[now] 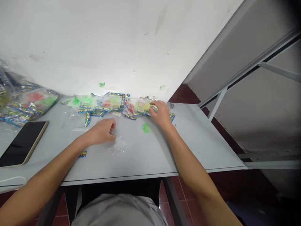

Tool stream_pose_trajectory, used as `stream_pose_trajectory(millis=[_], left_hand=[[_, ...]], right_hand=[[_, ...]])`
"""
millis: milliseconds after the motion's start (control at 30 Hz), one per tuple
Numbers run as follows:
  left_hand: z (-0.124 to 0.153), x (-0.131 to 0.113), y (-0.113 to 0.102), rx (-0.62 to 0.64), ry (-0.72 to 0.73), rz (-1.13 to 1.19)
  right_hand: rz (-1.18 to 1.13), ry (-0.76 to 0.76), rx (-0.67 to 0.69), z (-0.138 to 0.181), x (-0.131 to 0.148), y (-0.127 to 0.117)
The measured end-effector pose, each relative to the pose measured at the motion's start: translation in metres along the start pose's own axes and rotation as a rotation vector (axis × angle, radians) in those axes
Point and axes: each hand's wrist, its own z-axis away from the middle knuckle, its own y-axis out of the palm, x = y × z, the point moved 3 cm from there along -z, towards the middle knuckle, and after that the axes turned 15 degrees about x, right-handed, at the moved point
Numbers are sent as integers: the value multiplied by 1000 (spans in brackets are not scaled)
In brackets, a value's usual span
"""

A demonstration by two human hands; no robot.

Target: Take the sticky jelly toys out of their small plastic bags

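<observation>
My left hand (101, 131) is over the table, fingers curled and thumb apart from them, with nothing visible between. Its thumb is beside a crumpled clear plastic wrapper (118, 145). Toward the wall, my right hand (161, 113) rests at the right end of a row of small clear packets (113, 102) with bright patterned edges. Its thumb and index finger are apart over a packet with yellow contents (144, 106); no firm grip shows. Red and green contents are visible in other packets. A round green piece (146, 128) lies loose in front of the row.
A large clear bag (35, 100) of similar packets stands at the left, with a phone (23, 142) in front of it. A patterned scrap (82, 154) lies by my left forearm. The white wall (113, 44) borders the table's back; a metal frame (217, 102) stands right.
</observation>
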Motion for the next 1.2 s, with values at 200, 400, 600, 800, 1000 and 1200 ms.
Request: stream_pose_trajectory(millis=[200, 400, 600, 800, 1000, 1200], left_hand=[[9, -17, -3, -128, 40, 74], [6, -24, -1, -298, 181, 606], [-13, -22, 13, 16, 245, 1502], [-14, -17, 14, 135, 123, 1667], [-16, -18, 17, 43, 202, 1589], [-14, -21, 23, 105, 228, 1528]], right_hand=[[114, -79, 221, 7, -3, 26], [78, -98, 34, 1, 10, 30], [-46, -494, -114, 29, 73, 23], [-166, -925, -23, 73, 140, 28], [-229, -646, -227, 63, 119, 18], [-223, -553, -193, 51, 99, 28]])
